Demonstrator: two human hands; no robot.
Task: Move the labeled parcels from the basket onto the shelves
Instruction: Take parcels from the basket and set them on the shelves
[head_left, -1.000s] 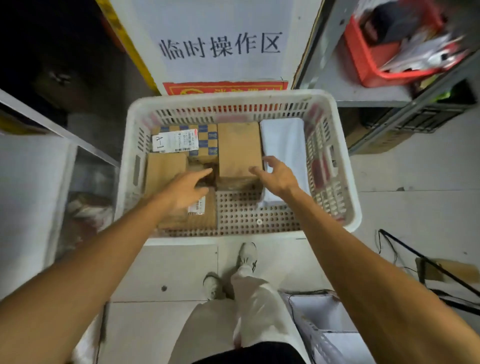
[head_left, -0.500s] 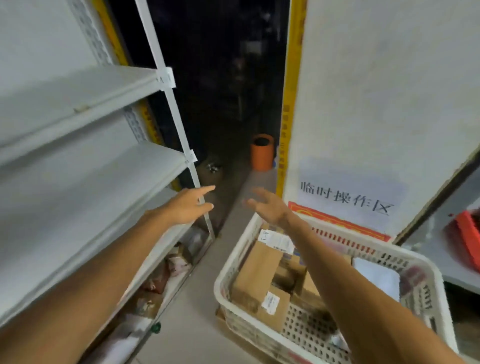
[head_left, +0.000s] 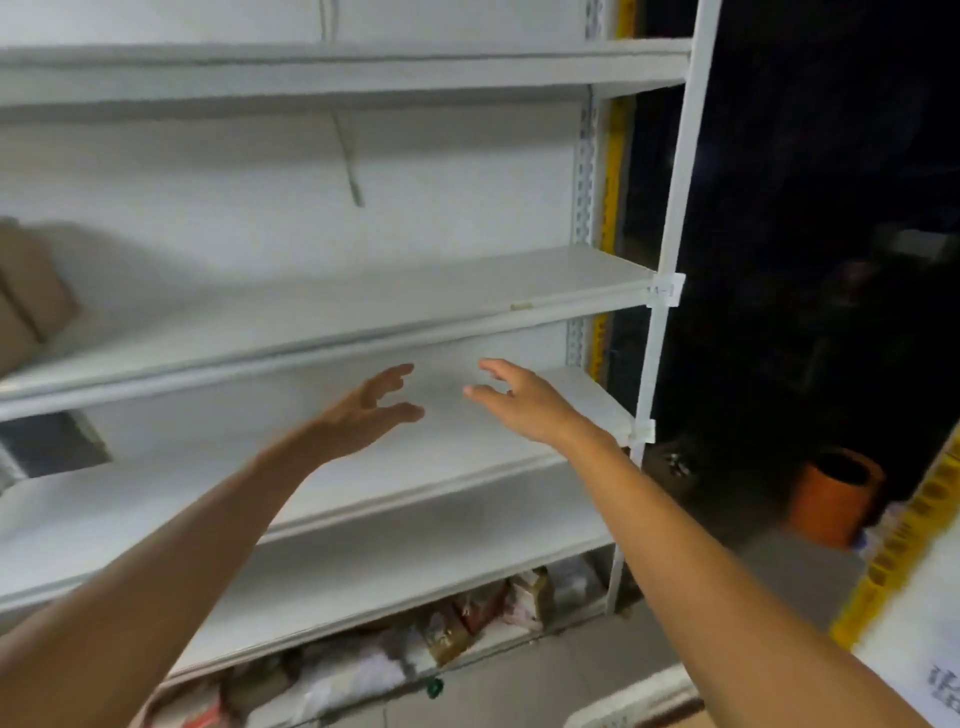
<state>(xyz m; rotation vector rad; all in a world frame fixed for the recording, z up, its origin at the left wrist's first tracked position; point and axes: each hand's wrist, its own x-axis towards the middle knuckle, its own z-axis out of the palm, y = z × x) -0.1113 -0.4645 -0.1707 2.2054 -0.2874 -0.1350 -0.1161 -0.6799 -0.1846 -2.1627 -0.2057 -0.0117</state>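
White shelves (head_left: 415, 291) now fill the view, basket (head_left: 628, 699) down to a rim corner near right, its parcels out of shot; left hand (head_left: 363, 410) and right hand (head_left: 519, 400) both empty, fingers apart, so nothing got carried over.

What seem packages (head_left: 483, 608) lie beneath the shelves (head_left: 363, 306), bin (head_left: 836, 499) rightward.

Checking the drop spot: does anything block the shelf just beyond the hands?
Nothing visible does. The left hand and right hand hold nothing before the shelf; a brown box sits far left, one shelf higher.
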